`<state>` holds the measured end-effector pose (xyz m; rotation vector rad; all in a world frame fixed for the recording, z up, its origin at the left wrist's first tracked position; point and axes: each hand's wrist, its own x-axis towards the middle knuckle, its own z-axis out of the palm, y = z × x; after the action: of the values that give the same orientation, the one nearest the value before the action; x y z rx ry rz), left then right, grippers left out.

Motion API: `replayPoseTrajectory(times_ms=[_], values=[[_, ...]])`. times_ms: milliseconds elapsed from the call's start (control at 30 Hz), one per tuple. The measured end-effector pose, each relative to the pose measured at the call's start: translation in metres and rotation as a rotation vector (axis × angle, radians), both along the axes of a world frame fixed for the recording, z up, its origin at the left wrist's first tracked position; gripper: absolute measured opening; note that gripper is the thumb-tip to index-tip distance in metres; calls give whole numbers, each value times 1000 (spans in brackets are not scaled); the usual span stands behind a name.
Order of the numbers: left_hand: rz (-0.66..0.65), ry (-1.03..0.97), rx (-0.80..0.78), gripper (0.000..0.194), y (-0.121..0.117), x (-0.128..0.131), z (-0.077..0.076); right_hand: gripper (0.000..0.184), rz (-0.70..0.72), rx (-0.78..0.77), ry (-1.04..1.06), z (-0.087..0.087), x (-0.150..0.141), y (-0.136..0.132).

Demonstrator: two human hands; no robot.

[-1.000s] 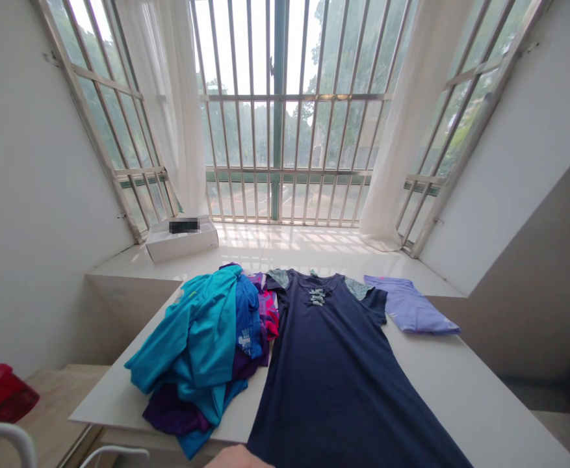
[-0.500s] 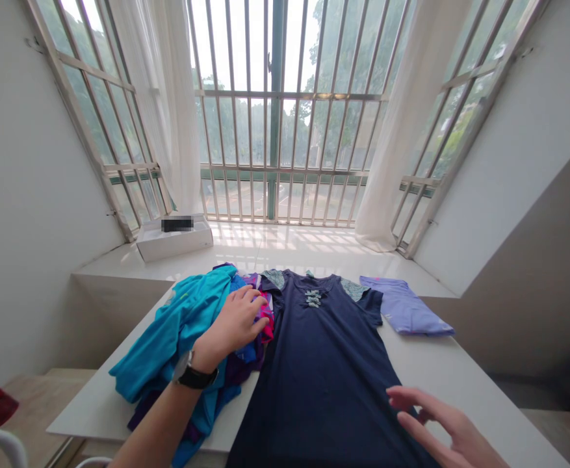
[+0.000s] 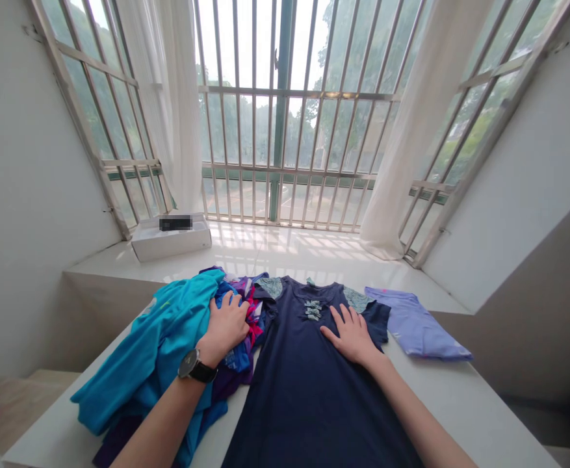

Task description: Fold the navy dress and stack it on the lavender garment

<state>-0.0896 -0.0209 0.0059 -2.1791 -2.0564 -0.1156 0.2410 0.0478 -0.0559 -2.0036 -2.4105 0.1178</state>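
A navy short-sleeved dress (image 3: pixel 309 390) with patterned shoulders and small bows lies spread flat on the white table (image 3: pixel 460 403). My right hand (image 3: pixel 351 333) rests on its upper chest, fingers spread, to the right of the bows. On the left is a heap of clothes with a turquoise garment (image 3: pixel 168 344) on top and blue, purple and pink cloth beside it. My left hand (image 3: pixel 226 325), with a black watch (image 3: pixel 195 367) on the wrist, lies over the right part of this heap, fingers apart. Neither hand grips anything visible.
A folded lavender garment (image 3: pixel 421 322) lies at the table's right. Behind the table, a white box (image 3: pixel 172 240) stands on the left of the window sill (image 3: pixel 275 250). White curtains (image 3: pixel 396 175) hang before the barred window. Something red shows at the far left edge.
My right hand has moved from the lower right up onto the dress's chest. My left hand has shifted slightly left and down over the heap. The view has tilted a little.
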Motion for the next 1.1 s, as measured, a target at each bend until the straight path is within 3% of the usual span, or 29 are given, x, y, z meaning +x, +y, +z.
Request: replayPoseTrajectory(times_ms=[100, 233, 367, 433, 567, 667, 833, 1100], values=[[52, 16, -21, 39, 3, -5, 4, 83, 19, 25, 1, -8, -5, 7], [82, 47, -99, 39, 12, -2, 18, 86, 39, 8, 9, -6, -5, 12], [69, 28, -91, 36, 39, 14, 38, 87, 40, 13, 24, -5, -3, 14], [88, -29, -107, 44, 59, 22, 44, 87, 40, 16, 32, -5, -2, 14], [171, -141, -278, 66, 97, 32, 36, 84, 46, 22, 42, -4, -1, 13], [171, -155, -337, 61, 111, 31, 23, 82, 49, 32, 36, -5, 0, 13], [61, -217, -363, 59, 111, 19, 10, 80, 53, 73, 24, -9, 1, 15], [-128, -335, -327, 67, 111, 8, 11, 78, 54, 85, 6, -12, 1, 16]])
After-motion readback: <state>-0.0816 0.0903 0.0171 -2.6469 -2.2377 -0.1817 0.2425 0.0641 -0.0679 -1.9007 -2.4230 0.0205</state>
